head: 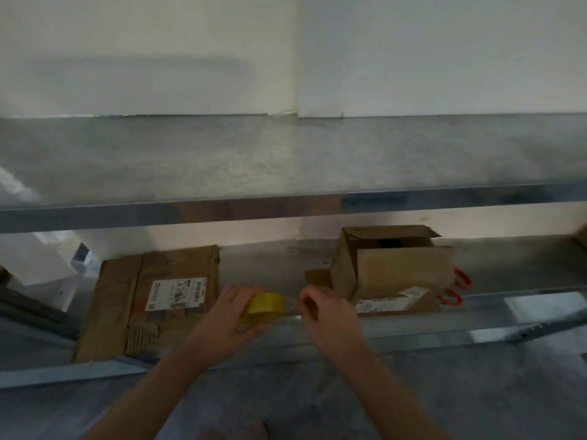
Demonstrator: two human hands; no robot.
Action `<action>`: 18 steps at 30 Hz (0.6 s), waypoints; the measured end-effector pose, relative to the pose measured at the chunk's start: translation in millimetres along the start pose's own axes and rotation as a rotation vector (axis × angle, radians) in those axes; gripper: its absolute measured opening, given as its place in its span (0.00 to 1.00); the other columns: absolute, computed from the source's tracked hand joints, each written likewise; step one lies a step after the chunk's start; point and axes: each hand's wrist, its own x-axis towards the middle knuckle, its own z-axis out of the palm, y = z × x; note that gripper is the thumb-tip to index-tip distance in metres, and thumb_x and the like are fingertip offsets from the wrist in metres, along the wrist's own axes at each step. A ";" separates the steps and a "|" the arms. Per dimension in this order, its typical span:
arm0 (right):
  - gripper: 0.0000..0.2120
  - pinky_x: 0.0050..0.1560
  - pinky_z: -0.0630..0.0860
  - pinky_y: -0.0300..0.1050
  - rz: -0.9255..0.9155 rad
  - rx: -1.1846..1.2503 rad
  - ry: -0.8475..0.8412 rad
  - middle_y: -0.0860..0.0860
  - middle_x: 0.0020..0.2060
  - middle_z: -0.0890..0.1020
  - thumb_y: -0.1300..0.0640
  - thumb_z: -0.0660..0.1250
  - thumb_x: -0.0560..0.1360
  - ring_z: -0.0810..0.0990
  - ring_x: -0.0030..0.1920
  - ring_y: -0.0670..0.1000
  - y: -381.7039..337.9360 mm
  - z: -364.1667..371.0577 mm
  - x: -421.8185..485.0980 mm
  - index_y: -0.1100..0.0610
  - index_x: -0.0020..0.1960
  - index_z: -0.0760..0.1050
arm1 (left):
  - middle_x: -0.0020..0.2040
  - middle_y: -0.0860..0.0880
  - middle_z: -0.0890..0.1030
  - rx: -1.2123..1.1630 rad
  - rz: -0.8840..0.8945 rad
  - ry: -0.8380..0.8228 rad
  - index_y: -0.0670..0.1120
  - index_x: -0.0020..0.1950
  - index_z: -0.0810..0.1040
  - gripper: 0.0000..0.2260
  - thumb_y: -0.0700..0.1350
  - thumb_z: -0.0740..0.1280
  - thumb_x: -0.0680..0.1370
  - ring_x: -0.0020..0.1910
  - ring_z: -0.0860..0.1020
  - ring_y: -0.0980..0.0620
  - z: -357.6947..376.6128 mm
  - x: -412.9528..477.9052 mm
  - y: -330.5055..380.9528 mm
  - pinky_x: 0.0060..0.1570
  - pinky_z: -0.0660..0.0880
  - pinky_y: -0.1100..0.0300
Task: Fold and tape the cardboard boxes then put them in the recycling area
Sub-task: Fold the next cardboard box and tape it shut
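Note:
My left hand (233,315) grips a yellow roll of clear tape (265,306) over the front edge of the lower metal shelf (270,262). My right hand (324,309) is just right of the roll, with its fingers pinching the loose end of the tape (293,302). A flattened cardboard box (149,300) with a white label lies on the shelf to the left. To the right stands an open cardboard box (394,268) with its flaps up and a labelled flap lying at its front.
Orange scissor handles (457,289) stick out behind the open box on the right. An upper metal shelf (286,163) spans the view above, against a white wall. White objects (41,265) sit at the far left. Grey floor lies below.

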 end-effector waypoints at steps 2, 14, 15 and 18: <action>0.02 0.38 0.73 0.39 -0.068 0.012 0.010 0.46 0.40 0.79 0.53 0.66 0.77 0.76 0.38 0.45 -2.4 -26.0 -7.7 0.50 0.47 0.74 | 0.56 0.64 0.71 -0.050 -0.026 0.102 0.63 0.62 0.69 0.19 0.68 0.59 0.75 0.56 0.69 0.64 -1.9 1.4 25.0 0.54 0.68 0.66; 0.09 0.40 0.71 0.33 -0.021 0.288 -0.086 0.43 0.36 0.80 0.53 0.68 0.77 0.77 0.39 0.37 63.0 -210.9 -7.7 0.43 0.40 0.76 | 0.44 0.63 0.78 0.039 -0.128 0.233 0.65 0.53 0.74 0.18 0.71 0.67 0.68 0.44 0.77 0.62 -5.9 74.3 184.9 0.40 0.76 0.61; 0.09 0.39 0.71 0.35 -0.008 0.336 -0.078 0.43 0.36 0.80 0.54 0.68 0.77 0.77 0.37 0.39 67.8 -217.6 -5.7 0.44 0.39 0.77 | 0.45 0.63 0.79 0.040 -0.139 0.227 0.65 0.53 0.74 0.18 0.70 0.66 0.67 0.44 0.77 0.62 -5.6 80.7 190.6 0.42 0.77 0.59; 0.09 0.39 0.73 0.40 0.009 0.411 -0.041 0.44 0.35 0.80 0.55 0.69 0.76 0.77 0.36 0.42 81.5 -232.4 0.2 0.45 0.38 0.77 | 0.48 0.64 0.79 0.061 -0.139 0.205 0.66 0.54 0.74 0.18 0.70 0.66 0.69 0.48 0.77 0.61 -5.3 99.1 201.4 0.48 0.78 0.55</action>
